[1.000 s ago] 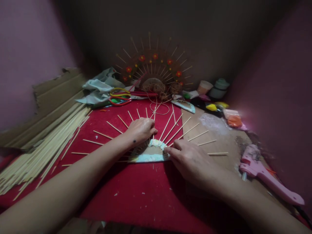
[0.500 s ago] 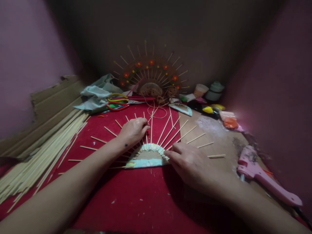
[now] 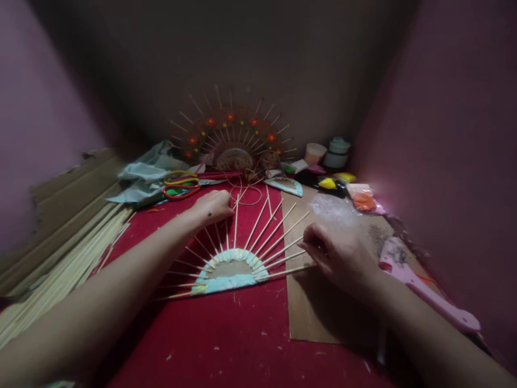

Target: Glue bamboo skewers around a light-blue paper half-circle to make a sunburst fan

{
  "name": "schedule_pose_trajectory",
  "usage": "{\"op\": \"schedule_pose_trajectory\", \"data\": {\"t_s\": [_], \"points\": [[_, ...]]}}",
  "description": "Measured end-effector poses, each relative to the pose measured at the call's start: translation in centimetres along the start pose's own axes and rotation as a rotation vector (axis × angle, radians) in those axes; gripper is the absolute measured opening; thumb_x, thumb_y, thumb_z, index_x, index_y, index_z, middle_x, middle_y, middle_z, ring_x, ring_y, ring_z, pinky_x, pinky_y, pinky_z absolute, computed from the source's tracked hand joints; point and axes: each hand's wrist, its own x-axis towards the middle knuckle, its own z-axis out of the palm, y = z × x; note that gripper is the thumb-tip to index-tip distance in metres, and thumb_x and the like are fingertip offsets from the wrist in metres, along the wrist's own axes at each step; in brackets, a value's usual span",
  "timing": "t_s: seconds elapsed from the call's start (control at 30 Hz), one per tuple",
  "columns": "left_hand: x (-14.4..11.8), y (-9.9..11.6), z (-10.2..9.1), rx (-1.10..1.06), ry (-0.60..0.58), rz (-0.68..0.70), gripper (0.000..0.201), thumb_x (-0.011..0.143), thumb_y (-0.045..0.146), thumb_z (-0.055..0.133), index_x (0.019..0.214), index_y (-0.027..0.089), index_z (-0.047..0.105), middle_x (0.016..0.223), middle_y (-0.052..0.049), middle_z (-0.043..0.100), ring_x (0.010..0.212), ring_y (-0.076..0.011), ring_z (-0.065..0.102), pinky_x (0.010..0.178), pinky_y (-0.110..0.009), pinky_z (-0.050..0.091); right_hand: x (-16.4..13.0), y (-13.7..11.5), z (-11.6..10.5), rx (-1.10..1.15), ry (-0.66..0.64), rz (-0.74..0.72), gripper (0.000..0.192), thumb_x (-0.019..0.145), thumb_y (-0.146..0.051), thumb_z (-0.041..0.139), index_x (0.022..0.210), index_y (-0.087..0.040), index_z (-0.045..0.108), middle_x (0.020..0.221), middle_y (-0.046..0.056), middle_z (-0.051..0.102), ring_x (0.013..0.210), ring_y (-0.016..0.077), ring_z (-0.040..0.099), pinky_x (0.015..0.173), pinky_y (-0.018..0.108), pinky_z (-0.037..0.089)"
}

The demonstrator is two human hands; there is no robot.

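Showing orange contents, a clear packet (image 3: pixel 364 201) beyond right hand (image 3: pixel 342 252); sticks (image 3: pixel 236 229) beside left hand (image 3: pixel 215 207); either grip impossible to tell.

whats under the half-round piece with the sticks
Red surface shows around the half-round piece, and several sticks on its right extend over a brown board. Whatever lies directly beneath the piece is covered by it.

No readable text, label, brand, number or sign anywhere in view.
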Motion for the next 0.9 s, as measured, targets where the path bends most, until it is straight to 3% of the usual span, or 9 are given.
{"op": "schedule_pose_trajectory", "data": {"t_s": [0.17,0.33,0.5,0.67,0.8,0.9], "points": [[2.3,0.3,0.4,0.103,0.012,-0.082,0.019,0.065,0.037,0.064,0.065,0.018,0.069,0.072,-0.014,0.071,0.077,-0.0302,0.07,0.056,-0.03,0.042,-0.1,-0.1,0.2,0.028,-0.034,-0.002,0.017,0.09,-0.016,0.048,0.075,-0.019,0.056,0.063,0.002,0.062,0.055,0.012,0.051,0.054,0.026,0.038],[4.2,-0.1,0.0,0.141,0.014,-0.105,0.028,0.067,0.043,0.063,0.075,0.017,0.072,0.079,-0.014,0.074,0.076,-0.0271,0.07,0.054,-0.027,0.044,-0.1,-0.5,0.3,0.028,-0.043,-0.003,0.02,0.09,-0.016,0.045,0.073,-0.019,0.055,0.063,0.002,0.06,0.057,0.0127,0.05,0.055,0.027,0.038],[4.7,0.0,-0.8,0.229,0.108,-0.067,0.038,0.077,0.046,0.058,0.093,0.015,0.073,0.096,-0.02,0.074,0.096,-0.0343,0.069,0.071,-0.033,0.049,-0.1,-0.3,0.6,0.03,-0.038,-0.028,0.021,0.09,-0.014,0.043,0.074,-0.018,0.056,0.064,0.004,0.059,0.059,0.0133,0.05,0.057,0.028,0.038],[5.6,-0.5,-2.1,0.33,0.17,0.016,0.038,0.083,0.036,0.059,0.111,0.011,0.067,0.115,-0.026,0.068,0.109,-0.0393,0.064,0.083,-0.039,0.047,-0.2,-0.2,1.0,0.007,-0.059,-0.026,0.021,0.09,-0.014,0.044,0.074,-0.017,0.058,0.066,0.005,0.061,0.06,0.014,0.051,0.057,0.029,0.037],[5.6,-1.3,-3.8,0.351,0.15,0.063,0.029,0.084,0.028,0.063,0.108,0.014,0.067,0.114,-0.018,0.069,0.106,-0.0325,0.063,0.08,-0.031,0.045,-0.2,-0.3,1.0,-0.019,-0.1,-0.011,0.022,0.09,-0.016,0.044,0.074,-0.017,0.059,0.065,0.005,0.061,0.061,0.0147,0.05,0.058,0.03,0.036],[4.3,-2.7,-5.0,0.312,0.148,0.076,0.011,0.085,0.022,0.063,0.089,0.013,0.069,0.091,-0.008,0.072,0.094,-0.0232,0.063,0.078,-0.025,0.041,-0.2,-0.3,0.9,-0.018,-0.122,0.021,0.021,0.089,-0.016,0.044,0.075,-0.017,0.059,0.065,0.006,0.061,0.061,0.0148,0.05,0.058,0.03,0.035]]}}
